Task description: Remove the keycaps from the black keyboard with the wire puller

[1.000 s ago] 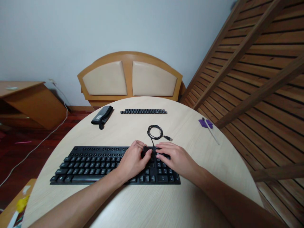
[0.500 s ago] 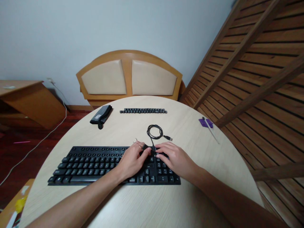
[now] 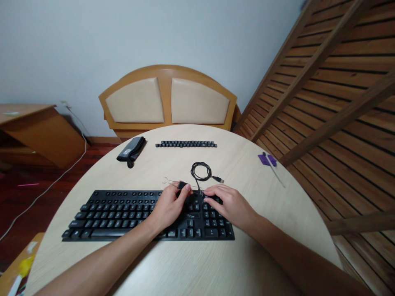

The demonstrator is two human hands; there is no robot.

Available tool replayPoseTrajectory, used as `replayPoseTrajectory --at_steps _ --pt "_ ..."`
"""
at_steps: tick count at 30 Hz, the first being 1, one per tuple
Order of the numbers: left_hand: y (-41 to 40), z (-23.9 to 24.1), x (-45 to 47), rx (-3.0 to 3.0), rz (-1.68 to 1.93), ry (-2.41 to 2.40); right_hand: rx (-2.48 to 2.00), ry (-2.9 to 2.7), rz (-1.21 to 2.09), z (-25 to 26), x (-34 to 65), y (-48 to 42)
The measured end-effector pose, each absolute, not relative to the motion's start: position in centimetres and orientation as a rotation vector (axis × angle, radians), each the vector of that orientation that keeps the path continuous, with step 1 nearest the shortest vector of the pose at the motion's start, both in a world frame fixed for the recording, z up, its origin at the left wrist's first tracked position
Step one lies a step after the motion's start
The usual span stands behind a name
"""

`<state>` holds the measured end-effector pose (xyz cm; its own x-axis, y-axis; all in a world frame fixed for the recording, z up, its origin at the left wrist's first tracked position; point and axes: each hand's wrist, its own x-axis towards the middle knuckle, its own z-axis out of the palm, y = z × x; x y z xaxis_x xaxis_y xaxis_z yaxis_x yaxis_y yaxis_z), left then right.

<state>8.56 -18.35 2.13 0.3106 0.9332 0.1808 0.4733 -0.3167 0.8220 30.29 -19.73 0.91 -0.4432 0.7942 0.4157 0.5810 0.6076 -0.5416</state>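
My left hand (image 3: 170, 204) is closed around the black handle of a wire keycap puller (image 3: 182, 185), above the upper right part of the black keyboard (image 3: 117, 232). Thin wire loops stick out from both ends of the handle. The right-hand wire end reaches the fingertips of my right hand (image 3: 230, 204). Those fingers are pinched over the number pad, on what looks like a small black keycap (image 3: 203, 195), mostly hidden. The top row of the keyboard shows bare switch stems where caps are off.
Rows of loose keycaps (image 3: 187, 144) stand at the table's far side. A folded dark pouch (image 3: 132, 149) lies left of them. The coiled USB cable (image 3: 201, 172) sits behind the keyboard. On the right, a white-handled brush (image 3: 274, 169) rests across a purple cloth (image 3: 264, 159).
My left hand has shifted left and slightly away with the puller, baring its wires on both sides. My right hand has moved only slightly.
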Motion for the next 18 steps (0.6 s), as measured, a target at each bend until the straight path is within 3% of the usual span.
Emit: replayPoseTrajectory --at_steps 18 --pt "-18.5 1.4 8.7 2.109 0.816 1.311 -1.557 -1.850 0.266 -1.2 36.4 -14.0"
